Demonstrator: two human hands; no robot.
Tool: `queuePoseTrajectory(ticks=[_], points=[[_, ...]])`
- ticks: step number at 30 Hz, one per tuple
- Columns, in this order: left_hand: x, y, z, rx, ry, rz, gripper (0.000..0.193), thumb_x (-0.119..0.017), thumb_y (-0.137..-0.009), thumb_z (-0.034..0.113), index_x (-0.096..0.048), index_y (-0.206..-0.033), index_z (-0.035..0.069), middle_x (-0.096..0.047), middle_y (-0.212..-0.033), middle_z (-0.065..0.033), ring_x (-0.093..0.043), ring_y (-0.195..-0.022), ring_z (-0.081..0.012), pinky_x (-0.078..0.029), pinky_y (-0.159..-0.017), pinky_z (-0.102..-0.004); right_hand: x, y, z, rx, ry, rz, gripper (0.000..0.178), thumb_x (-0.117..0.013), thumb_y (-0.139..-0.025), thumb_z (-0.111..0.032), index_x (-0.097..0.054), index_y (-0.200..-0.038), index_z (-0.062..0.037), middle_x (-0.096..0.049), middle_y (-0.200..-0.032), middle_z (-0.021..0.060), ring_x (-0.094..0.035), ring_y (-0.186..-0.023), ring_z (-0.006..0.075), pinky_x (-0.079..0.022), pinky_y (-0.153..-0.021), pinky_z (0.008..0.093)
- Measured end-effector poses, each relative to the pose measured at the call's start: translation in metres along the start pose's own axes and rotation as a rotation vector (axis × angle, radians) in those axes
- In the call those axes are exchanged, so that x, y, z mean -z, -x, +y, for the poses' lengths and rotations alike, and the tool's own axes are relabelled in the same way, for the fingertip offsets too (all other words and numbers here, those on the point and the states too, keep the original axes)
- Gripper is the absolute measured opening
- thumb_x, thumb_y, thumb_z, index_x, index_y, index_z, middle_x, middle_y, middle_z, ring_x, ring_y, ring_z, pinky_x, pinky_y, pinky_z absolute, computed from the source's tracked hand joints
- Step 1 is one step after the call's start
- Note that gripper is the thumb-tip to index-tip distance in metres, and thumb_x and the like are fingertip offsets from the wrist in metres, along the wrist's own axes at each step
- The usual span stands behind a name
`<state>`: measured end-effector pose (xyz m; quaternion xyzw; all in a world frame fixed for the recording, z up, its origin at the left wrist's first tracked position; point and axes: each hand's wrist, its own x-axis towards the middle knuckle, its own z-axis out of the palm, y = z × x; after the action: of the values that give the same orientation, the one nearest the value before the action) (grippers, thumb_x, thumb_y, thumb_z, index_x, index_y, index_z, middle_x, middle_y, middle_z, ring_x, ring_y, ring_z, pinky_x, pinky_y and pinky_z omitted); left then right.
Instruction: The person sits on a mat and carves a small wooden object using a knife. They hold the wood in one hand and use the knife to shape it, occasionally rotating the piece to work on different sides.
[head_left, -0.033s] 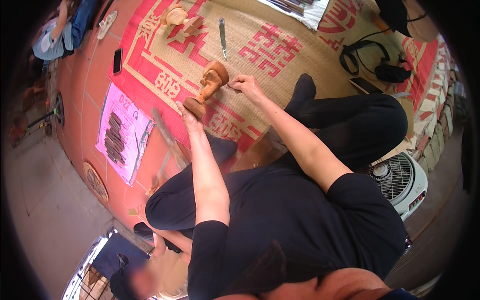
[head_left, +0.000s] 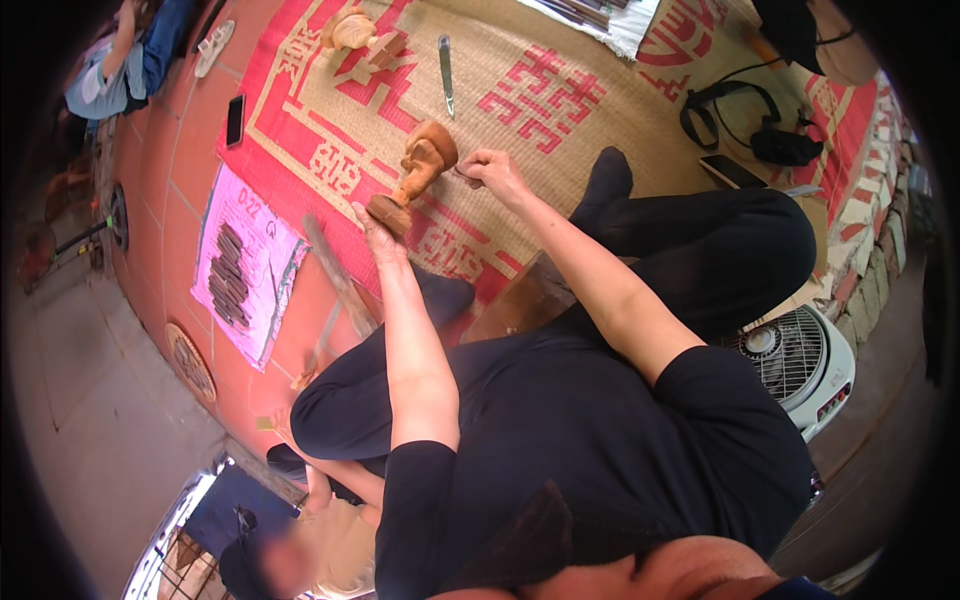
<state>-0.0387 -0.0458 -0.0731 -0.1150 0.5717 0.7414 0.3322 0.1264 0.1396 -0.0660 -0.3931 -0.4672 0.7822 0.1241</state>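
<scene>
A carved brown wooden figure with a block-like base is tilted over the woven mat. My left hand grips it by the base, the fingers wrapped beneath and partly hidden. Just right of the figure's upper end, my right hand is closed in a pinch, apart from the wood by a small gap. Whatever sits between its fingertips is too small to name. Beyond the figure lies a slim knife-like tool with a pale blade. A second carved wooden figure rests on its side at the far left of the mat.
Left of the mat are a phone and a pink cloth with several dark sticks. A wooden stick lies by my left leg. At right are black straps, another phone and a fan. Another person sits at lower left.
</scene>
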Motion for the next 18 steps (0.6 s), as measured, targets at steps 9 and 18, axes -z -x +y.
queuePoseTrajectory(ticks=[9,18], points=[[0.018,-0.009,-0.013,0.032,0.184,-0.078,0.059,-0.053,-0.081,0.067,-0.055,-0.106,0.014,-0.062,-0.092,-0.0043,-0.063,-0.078,-0.0202,-0.055,-0.059,-0.034,-0.01,0.002,0.001,-0.002,0.013,-0.004,0.015,-0.06,-0.083,-0.013,-0.066,-0.087,-0.0008,-0.059,-0.065,0.0025,-0.054,-0.058,0.009,-0.045,-0.055,0.0245],[0.016,0.004,-0.009,0.115,0.192,-0.163,0.057,-0.056,-0.08,0.066,-0.059,-0.101,0.013,-0.063,-0.101,-0.0059,-0.062,-0.087,-0.0216,-0.055,-0.067,-0.0372,-0.011,0.001,0.002,-0.023,-0.033,-0.044,0.012,-0.06,-0.084,-0.013,-0.064,-0.083,-0.0015,-0.055,-0.063,0.0002,-0.048,-0.056,0.0078,-0.04,-0.053,0.024]])
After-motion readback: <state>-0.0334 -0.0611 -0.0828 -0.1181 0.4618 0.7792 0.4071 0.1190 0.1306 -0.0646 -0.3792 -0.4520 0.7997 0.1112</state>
